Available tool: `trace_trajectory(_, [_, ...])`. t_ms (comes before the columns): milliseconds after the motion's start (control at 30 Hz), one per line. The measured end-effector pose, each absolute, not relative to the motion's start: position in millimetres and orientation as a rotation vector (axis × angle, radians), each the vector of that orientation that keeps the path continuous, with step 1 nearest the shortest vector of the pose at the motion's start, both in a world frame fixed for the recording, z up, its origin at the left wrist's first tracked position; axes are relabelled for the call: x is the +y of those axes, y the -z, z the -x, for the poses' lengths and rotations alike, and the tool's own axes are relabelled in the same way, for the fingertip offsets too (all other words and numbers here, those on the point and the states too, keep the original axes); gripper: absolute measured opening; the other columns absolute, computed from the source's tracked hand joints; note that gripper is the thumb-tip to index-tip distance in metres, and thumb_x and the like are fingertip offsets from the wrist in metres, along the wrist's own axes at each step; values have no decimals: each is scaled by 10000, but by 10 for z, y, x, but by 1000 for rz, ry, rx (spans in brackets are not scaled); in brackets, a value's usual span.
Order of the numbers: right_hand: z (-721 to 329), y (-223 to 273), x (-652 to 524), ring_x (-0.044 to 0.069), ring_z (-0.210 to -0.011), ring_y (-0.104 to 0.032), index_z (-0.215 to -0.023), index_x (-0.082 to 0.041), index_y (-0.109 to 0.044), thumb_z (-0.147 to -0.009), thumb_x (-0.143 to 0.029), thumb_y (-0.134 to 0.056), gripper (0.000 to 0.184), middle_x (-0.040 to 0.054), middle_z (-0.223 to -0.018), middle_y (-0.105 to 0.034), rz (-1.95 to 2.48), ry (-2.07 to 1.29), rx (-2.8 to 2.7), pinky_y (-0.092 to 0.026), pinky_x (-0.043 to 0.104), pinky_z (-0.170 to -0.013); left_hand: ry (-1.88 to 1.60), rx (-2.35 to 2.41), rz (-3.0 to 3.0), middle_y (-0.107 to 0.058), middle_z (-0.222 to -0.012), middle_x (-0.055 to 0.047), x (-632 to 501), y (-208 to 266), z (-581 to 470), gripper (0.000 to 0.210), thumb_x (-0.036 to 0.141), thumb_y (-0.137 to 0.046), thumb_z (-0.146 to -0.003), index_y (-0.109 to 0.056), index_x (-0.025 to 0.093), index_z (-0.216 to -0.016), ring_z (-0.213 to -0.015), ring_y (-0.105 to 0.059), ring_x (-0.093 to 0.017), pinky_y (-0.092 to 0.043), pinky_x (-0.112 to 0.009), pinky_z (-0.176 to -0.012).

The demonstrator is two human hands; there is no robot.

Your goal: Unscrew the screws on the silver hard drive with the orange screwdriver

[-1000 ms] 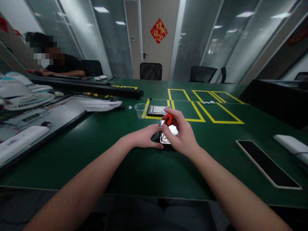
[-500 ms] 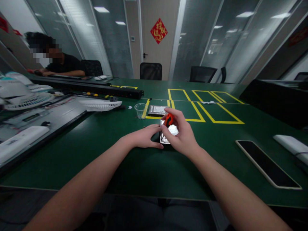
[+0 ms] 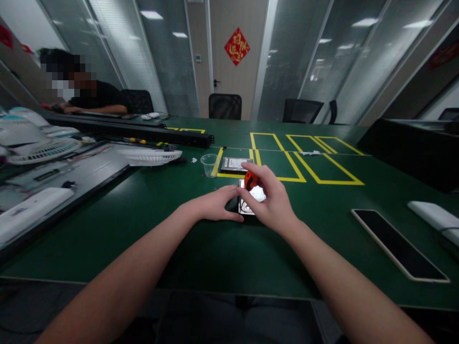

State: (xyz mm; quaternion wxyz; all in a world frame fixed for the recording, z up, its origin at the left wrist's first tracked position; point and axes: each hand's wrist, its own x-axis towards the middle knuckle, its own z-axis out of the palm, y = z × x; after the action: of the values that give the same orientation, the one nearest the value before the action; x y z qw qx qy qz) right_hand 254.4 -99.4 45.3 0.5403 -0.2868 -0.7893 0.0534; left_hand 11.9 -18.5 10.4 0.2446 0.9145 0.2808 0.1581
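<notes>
A shiny silver hard drive [image 3: 255, 195] lies on the green table in front of me, partly covered by my hands. My left hand [image 3: 220, 204] grips its left side, with the thumb at the near edge and the fingers at the far edge. Above the drive, my right hand [image 3: 270, 198] is closed around the orange and black handle of a screwdriver [image 3: 250, 180]. The handle stands roughly upright over the drive's far left part; its tip is hidden. Just beyond my hands lies a second hard drive [image 3: 236, 164], label up.
A clear plastic cup [image 3: 210, 166] stands left of the second drive. At right lie a phone [image 3: 398, 243] and a white box-like device [image 3: 435, 220]. White fan parts [image 3: 148, 155] and a large panel [image 3: 89, 172] fill the left side. A person [image 3: 96, 98] sits at the far left.
The screwdriver handle and my right fingers have shifted and turned slightly. My left hand and the hard drive stay in place.
</notes>
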Motion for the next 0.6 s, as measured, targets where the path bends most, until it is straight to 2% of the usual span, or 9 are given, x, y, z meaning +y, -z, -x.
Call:
trace_trajectory(267, [-2537,-463,-1012,316,-1181,-835,-1752,-348,-754,-1216,-243,-730,547,110,-1433,-865,663,-166,-1865,-763,561,-1112,-398,789,-2462,-798,-1739,-175,-210,-148,-135,870,651,-1064,-1021,-750,292,-1748,-1631,-766,-491,-599,-662,-1422])
trace_trajectory(600, [-2535,-468,-1027,312,-1167,-843,-1748,-356,-744,-1216,-253,-701,544,103,-1408,-859,679,-190,-1870,-759,566,-1108,-378,807,-2431,-798,-1680,-154,-237,-195,-139,803,644,-1054,-998,-776,279,-1657,-1582,-768,-467,-604,-625,-1419])
